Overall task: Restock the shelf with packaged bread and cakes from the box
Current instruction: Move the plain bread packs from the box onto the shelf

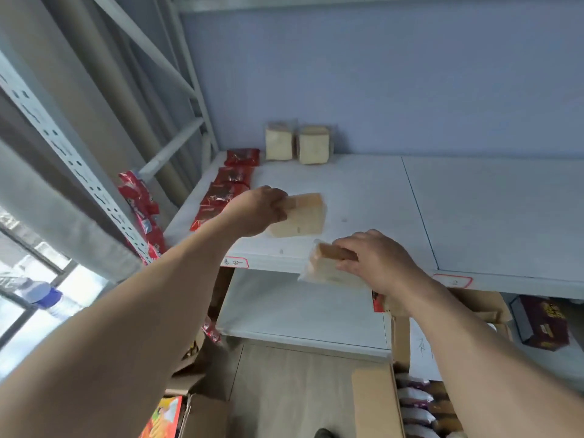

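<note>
My left hand [257, 213] grips a clear-wrapped pack of sliced bread [303, 216] over the white shelf [363, 197], near its left middle. My right hand [376, 260] holds a second wrapped bread pack [325, 267] at the shelf's front edge, tilted with its brown crust up. Two more bread packs [279, 142] [314, 145] stand upright against the back wall. A row of red wrapped cakes [229, 188] lies along the shelf's left side. The cardboard box [379, 403] with more packaged goods sits on the floor at lower right.
Grey metal shelf uprights [72, 159] rise at the left, with red packets [140, 203] wedged beside one. A lower shelf [300, 311] shows beneath. A dark carton [543, 322] sits at the right below. Another open box [177, 415] stands at the bottom left. A water bottle [47, 298] is far left.
</note>
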